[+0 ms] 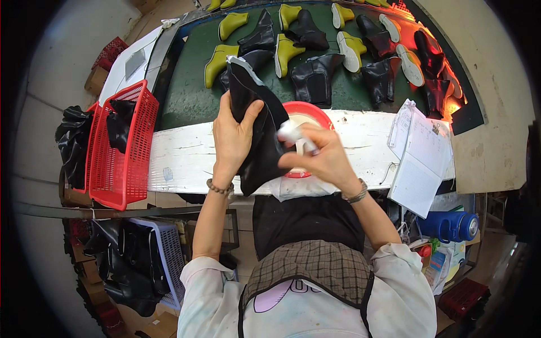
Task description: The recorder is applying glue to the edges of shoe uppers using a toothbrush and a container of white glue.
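My left hand [234, 132] is wrapped round a black boot upper [258, 152], holding it tilted above the front of the bench. A wet-looking white coating shows along the upper's far edge. My right hand [327, 155] is closed on a small white tool [292, 132], brush-like but blurred by motion, close to the upper's right side. Behind both hands sits a red bowl [318, 111] with pale contents, partly hidden by my right hand and the upper.
Yellow boots [218, 66] and black boot uppers [313, 80] stand in rows on the green surface [186, 84]. A red basket [121, 169] is at left, a blue-violet crate [169, 259] below. Clipped papers [422, 160] overhang the white board [186, 149] at right; a blue flask [448, 226] stands lower.
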`<state>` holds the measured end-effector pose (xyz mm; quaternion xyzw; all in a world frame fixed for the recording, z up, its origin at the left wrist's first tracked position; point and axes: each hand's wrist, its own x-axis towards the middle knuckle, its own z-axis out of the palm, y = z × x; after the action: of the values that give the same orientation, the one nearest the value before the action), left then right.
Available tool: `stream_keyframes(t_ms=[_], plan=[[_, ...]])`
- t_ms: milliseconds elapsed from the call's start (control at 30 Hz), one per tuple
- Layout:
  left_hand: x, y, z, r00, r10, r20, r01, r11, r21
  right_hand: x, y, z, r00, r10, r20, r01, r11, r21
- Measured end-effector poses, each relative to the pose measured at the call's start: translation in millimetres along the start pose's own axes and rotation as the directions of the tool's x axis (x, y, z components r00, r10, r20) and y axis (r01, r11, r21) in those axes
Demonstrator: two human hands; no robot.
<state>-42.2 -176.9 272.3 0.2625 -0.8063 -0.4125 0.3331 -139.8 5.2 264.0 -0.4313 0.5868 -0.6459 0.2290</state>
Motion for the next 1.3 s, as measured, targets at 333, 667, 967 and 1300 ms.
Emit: stream_keyframes(t_ms=[333,667,967,1300], plan=[[-42,-32,-42,0.939,0.072,0.338,-0.018,0.987,-0.162,7,-11,17,0.932,-0.361,-0.005,0.350,0.908,-0.231],[-91,-39,-5,1.000,0.018,-0.012,-0.019,0.996,-0.089,-5,-11,13,0.992,-0.119,-0.030,0.116,0.989,-0.090],[-97,-35,-24,0.992,0.094,0.088,-0.089,0.994,-0.062,-17,59,-70,0.994,-0.003,0.110,0.107,0.242,-0.964],[-94,1,-27,0.961,0.178,0.213,-0.191,0.981,0.044,-18,6,-78,0.956,-0.226,-0.189,0.101,0.854,-0.511]])
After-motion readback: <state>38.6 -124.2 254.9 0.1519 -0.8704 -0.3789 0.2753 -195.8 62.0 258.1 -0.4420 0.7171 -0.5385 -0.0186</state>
